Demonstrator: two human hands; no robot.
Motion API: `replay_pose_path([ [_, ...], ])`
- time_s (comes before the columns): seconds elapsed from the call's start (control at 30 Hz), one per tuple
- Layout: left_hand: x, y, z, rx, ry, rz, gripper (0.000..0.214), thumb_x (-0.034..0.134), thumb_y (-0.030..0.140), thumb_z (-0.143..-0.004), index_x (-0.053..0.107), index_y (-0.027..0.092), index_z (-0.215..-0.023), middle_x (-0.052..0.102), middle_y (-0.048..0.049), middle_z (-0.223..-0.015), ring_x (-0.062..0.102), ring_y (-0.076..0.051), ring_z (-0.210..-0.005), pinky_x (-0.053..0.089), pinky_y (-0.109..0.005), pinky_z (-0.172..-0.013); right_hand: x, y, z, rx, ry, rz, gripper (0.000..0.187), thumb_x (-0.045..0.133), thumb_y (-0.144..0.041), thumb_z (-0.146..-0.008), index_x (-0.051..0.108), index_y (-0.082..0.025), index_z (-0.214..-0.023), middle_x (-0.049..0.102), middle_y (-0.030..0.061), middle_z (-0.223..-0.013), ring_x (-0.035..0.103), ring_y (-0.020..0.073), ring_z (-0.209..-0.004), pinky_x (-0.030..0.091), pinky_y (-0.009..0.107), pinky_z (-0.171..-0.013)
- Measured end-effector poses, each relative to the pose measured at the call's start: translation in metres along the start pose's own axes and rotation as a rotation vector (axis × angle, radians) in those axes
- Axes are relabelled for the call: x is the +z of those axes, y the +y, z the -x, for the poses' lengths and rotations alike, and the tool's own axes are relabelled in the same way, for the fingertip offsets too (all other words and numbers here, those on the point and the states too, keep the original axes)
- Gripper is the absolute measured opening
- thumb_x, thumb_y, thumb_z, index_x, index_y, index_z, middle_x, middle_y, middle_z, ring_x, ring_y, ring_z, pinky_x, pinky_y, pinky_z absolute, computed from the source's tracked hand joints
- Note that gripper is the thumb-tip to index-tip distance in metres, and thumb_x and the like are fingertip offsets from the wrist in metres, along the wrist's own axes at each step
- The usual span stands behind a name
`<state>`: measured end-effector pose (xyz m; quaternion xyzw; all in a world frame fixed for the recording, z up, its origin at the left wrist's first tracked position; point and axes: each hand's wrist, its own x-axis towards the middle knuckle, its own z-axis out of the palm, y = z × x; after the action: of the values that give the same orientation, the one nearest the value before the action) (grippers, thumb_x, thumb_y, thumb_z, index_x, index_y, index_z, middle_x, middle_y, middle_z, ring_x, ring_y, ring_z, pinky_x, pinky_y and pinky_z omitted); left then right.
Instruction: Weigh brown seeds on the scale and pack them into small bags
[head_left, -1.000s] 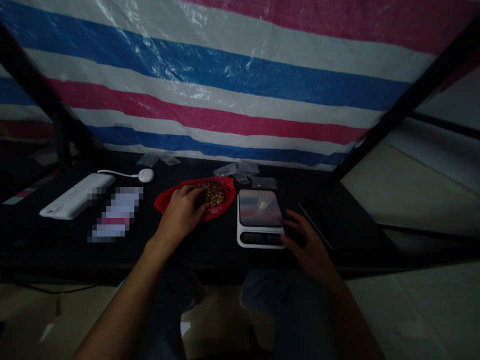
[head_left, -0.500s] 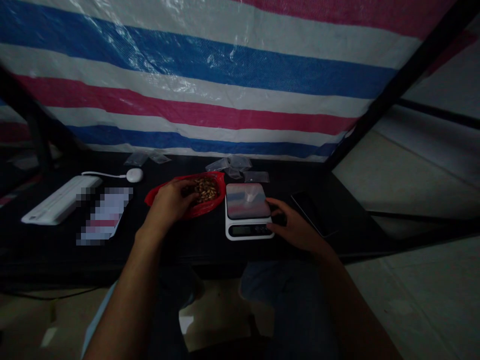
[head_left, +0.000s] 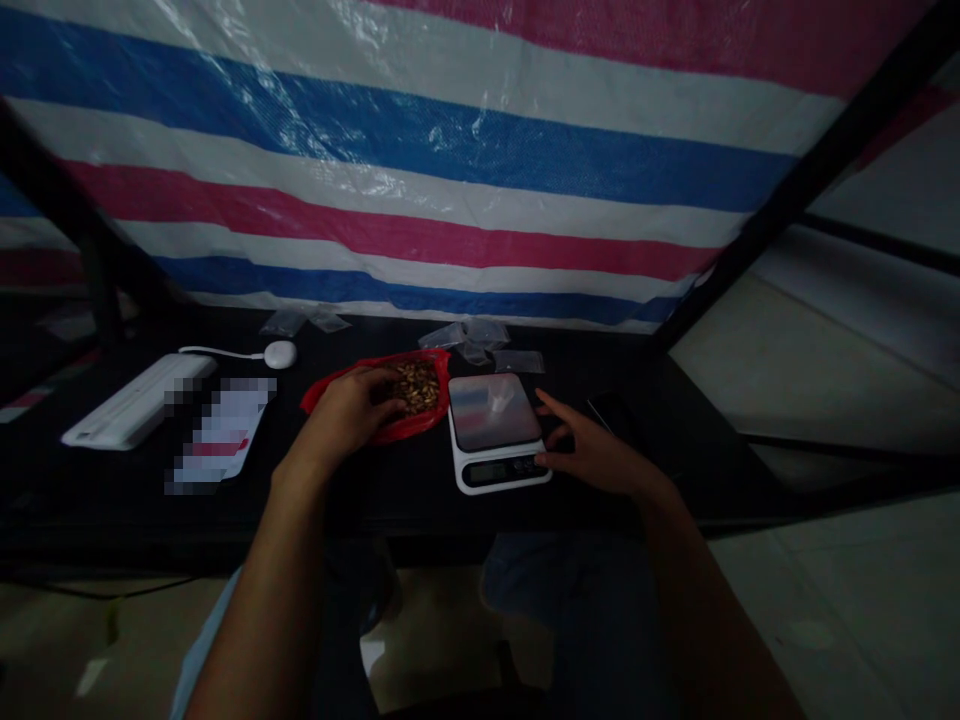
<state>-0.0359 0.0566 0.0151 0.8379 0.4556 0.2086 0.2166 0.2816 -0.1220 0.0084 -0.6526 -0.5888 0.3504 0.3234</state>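
- Plainly, the white, shiny-topped scale point(head_left: 495, 414) is touching the loosely spread right hand point(head_left: 583, 442).
- The red bag point(head_left: 412, 426) is gaping beneath the left hand point(head_left: 351, 408), whose grip I cannot tell.

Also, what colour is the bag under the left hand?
The bag is red, seen best in the head view.

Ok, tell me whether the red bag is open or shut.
Open: the red bag lies spread, its brown pieces showing beside the left hand.
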Motion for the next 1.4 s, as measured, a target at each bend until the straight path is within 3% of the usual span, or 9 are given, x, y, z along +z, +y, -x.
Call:
replay_pose_path([
  [0.17, -0.008, 0.0, 0.007, 0.017, 0.005, 0.042, 0.05, 0.071, 0.033, -0.086, 0.067, 0.02, -0.134, 0.072, -0.0085, -0.132, 0.069, -0.026, -0.117, 0.052, -0.04, -0.107, 0.012, -0.045, -0.006, -0.117, 0.355, 0.045, 0.041, 0.066, -0.029, -0.09, 0.065, -0.02, -0.13, 0.068, 0.0121, -0.121, 0.069, 0.0174, -0.083, 0.061, 0.034, -0.073],
  [0.2, -0.01, -0.001, 0.008, 0.033, 0.015, 0.035, 0.05, 0.072, 0.032, -0.085, 0.067, 0.02, -0.133, 0.07, -0.0086, -0.133, 0.068, -0.026, -0.118, 0.051, -0.04, -0.108, 0.018, -0.061, -0.013, -0.198, 0.321, 0.069, 0.034, 0.064, -0.025, -0.091, 0.068, -0.019, -0.125, 0.07, 0.0115, -0.117, 0.068, 0.0177, -0.084, 0.06, 0.033, -0.072],
  [0.3, -0.014, -0.004, 0.011, 0.034, 0.03, -0.007, 0.051, 0.073, 0.03, -0.082, 0.068, 0.02, -0.132, 0.066, -0.0106, -0.135, 0.067, -0.026, -0.116, 0.052, -0.039, -0.107, 0.039, -0.106, -0.052, -0.43, 0.011, 0.227, 0.031, 0.062, -0.013, -0.091, 0.071, -0.019, -0.12, 0.075, 0.0081, -0.109, 0.07, 0.0183, -0.09, 0.057, 0.033, -0.083],
  [0.43, -0.013, -0.006, 0.012, -0.024, -0.043, -0.07, 0.055, 0.072, 0.028, -0.081, 0.066, 0.015, -0.134, 0.066, -0.0144, -0.13, 0.067, -0.029, -0.114, 0.053, -0.039, -0.104, 0.069, -0.138, -0.121, -0.569, -0.234, 0.508, 0.034, 0.068, -0.01, -0.086, 0.071, -0.015, -0.119, 0.073, 0.0116, -0.118, 0.068, 0.0225, -0.107, 0.052, 0.032, -0.094],
  [0.53, -0.011, -0.002, 0.016, -0.104, -0.082, -0.109, 0.061, 0.072, 0.03, -0.081, 0.062, 0.012, -0.138, 0.066, -0.017, -0.13, 0.068, -0.03, -0.114, 0.053, -0.039, -0.103, 0.083, -0.146, -0.153, -0.492, -0.396, 0.691, 0.041, 0.079, -0.016, -0.077, 0.073, -0.013, -0.117, 0.075, 0.0127, -0.112, 0.07, 0.0254, -0.099, 0.053, 0.032, -0.083],
  [0.67, -0.013, 0.003, 0.025, -0.211, -0.126, -0.216, 0.058, 0.071, 0.032, -0.083, 0.063, 0.009, -0.136, 0.065, -0.0209, -0.127, 0.069, -0.034, -0.11, 0.055, -0.042, -0.097, 0.086, -0.153, -0.159, -0.432, -0.51, 0.772, 0.039, 0.08, -0.015, -0.077, 0.074, -0.015, -0.116, 0.078, 0.0087, -0.105, 0.071, 0.0222, -0.09, 0.05, 0.029, -0.073],
  [1.03, -0.01, 0.006, 0.02, -0.06, -0.017, -0.164, 0.061, 0.07, 0.027, -0.084, 0.059, 0.022, -0.143, 0.063, -0.0129, -0.142, 0.067, -0.031, -0.118, 0.054, -0.041, -0.1, 0.082, -0.145, -0.159, -0.508, -0.429, 0.762, 0.022, 0.069, -0.013, -0.085, 0.079, -0.016, -0.104, 0.08, 0.0079, -0.1, 0.071, 0.0187, -0.087, 0.045, 0.027, -0.072],
  [1.17, -0.009, 0.01, 0.015, -0.036, -0.053, -0.096, 0.048, 0.067, 0.021, -0.086, 0.067, 0.022, -0.134, 0.069, -0.0106, -0.135, 0.069, -0.028, -0.115, 0.053, -0.035, -0.098, 0.08, -0.145, -0.158, -0.518, -0.397, 0.756, 0.029, 0.061, -0.008, -0.088, 0.08, -0.018, -0.107, 0.081, 0.0073, -0.105, 0.073, 0.0188, -0.095, 0.046, 0.025, -0.077],
  [1.4, -0.007, 0.009, 0.008, -0.031, -0.039, -0.101, 0.035, 0.064, 0.024, -0.092, 0.075, 0.024, -0.124, 0.076, -0.0084, -0.124, 0.071, -0.028, -0.111, 0.053, -0.036, -0.097, 0.063, -0.15, -0.162, -0.519, -0.369, 0.688, 0.026, 0.069, -0.01, -0.088, 0.082, -0.02, -0.109, 0.081, 0.0064, -0.107, 0.073, 0.0177, -0.097, 0.048, 0.024, -0.081],
])
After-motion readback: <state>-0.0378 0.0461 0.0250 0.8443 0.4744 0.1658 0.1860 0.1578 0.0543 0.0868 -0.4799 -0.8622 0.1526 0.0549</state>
